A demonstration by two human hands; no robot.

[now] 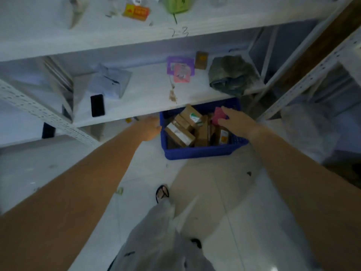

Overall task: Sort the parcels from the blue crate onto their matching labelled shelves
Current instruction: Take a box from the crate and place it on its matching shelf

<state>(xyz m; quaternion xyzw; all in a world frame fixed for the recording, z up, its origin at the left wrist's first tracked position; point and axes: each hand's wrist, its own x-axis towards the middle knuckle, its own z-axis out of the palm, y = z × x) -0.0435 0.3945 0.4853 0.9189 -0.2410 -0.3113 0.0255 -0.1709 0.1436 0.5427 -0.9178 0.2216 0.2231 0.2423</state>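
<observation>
Parcels [183,132], mostly brown cardboard boxes, crammed at angles inside blue crate [195,152] on the pale floor, with the crate's far end tucked beneath lower shelf [148,98]. Right hand [236,121] down over the crate's right side, fingers straight and spread across pink parcel [218,114], touching but not closed around it. Left hand [151,129] just beside the crate's left wall, blurred; impossible to say whether holding the rim or merely near it. Likely step: picking out the pink parcel. Best to slide the thumb under its near edge, pinch firmly, lift up and toward the body to clear the neighbouring boxes, then turn the label upward and read it before choosing a shelf. Worth steadying the crate with the left hand. Lower shelf's front edge overhanging the crate's back, hence some risk of knuckles or parcel catching there. On that shelf: black phone [97,105] near the front edge, silvery bag [111,81], purple-and-pink packet [180,68], small brown box [201,60], dark green bundle [232,75] at the right end. Above, shelf edge [178,32] marked "2-3", with orange packet [136,12] behind it. Perforated upright [304,79] close on the right; sandalled foot [162,193] well short of the crate.
</observation>
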